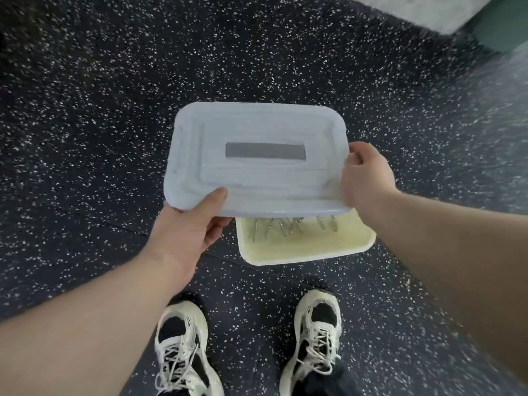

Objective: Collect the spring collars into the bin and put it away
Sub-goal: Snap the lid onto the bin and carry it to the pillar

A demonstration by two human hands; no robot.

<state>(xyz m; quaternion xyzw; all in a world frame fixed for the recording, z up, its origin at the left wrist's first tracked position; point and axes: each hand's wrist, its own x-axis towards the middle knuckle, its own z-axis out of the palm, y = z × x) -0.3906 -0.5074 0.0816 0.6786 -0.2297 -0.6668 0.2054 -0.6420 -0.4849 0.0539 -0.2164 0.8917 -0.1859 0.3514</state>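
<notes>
I hold a pale white lid (257, 132) with a grey rectangular patch flat above the floor. My left hand (190, 227) grips its near left corner, thumb on top. My right hand (364, 175) grips its right edge. Under the lid, a cream plastic bin (308, 254) sits on the floor; only its near part shows. Several metal spring collars (288, 227) lie inside it, partly hidden by the lid.
The floor is dark rubber with white speckles (114, 81). My two white and black sneakers (183, 347) stand just in front of the bin. A pale raised surface (423, 10) and a green object (503, 27) are at the far right corner.
</notes>
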